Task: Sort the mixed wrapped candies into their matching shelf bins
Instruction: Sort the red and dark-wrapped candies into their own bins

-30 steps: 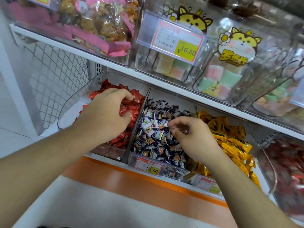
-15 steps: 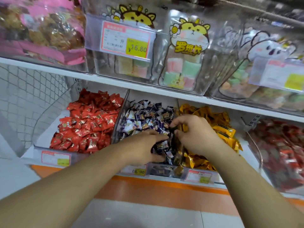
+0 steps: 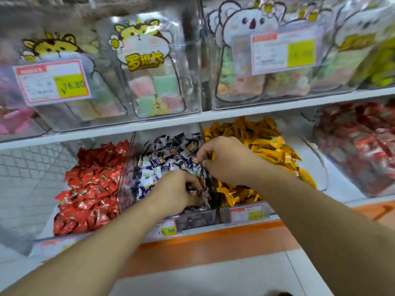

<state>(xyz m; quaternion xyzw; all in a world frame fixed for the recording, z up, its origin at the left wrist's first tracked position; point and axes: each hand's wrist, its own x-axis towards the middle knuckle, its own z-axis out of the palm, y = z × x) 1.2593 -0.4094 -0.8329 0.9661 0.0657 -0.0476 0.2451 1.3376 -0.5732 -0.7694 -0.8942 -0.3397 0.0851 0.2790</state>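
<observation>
Yellow foil shows at the fingertips of the right hand (image 3: 224, 159), centre of the frame: a yellow-wrapped candy (image 3: 213, 155) seems to be pinched there, directly over the clear divider (image 3: 210, 178) between the two middle bins; how much of it is held cannot be told. Item location: middle bin (image 3: 192, 221), lower centre, heaped with blue-and-white candies (image 3: 168, 154). Adjoining, to the right in the frame: yellow bin (image 3: 316, 159), heaped with yellow candies (image 3: 263, 144). To the left: red candies (image 3: 92, 184) in their own bin. Left hand (image 3: 177, 193): fingers curled down into the front of the blue-and-white heap, lower centre; whether it holds a piece or only rakes cannot be told. Governing relation: the pinched piece lies at the very edge of its matching bin, the yellow heap beginning just right of the right hand's knuckles, so the drop-off is a short carry rightward across the divider; the right hand is the nearer, the left sits lower and further left, well inside the wrong-colour heap. Long axis of the pinched wrapper: hidden by the fingers. Judgement: sorting in progress, with a stray being taken from the middle bin. Above: upper shelf (image 3: 192, 118) with clear tubs and price tags (image 3: 53, 82).
</observation>
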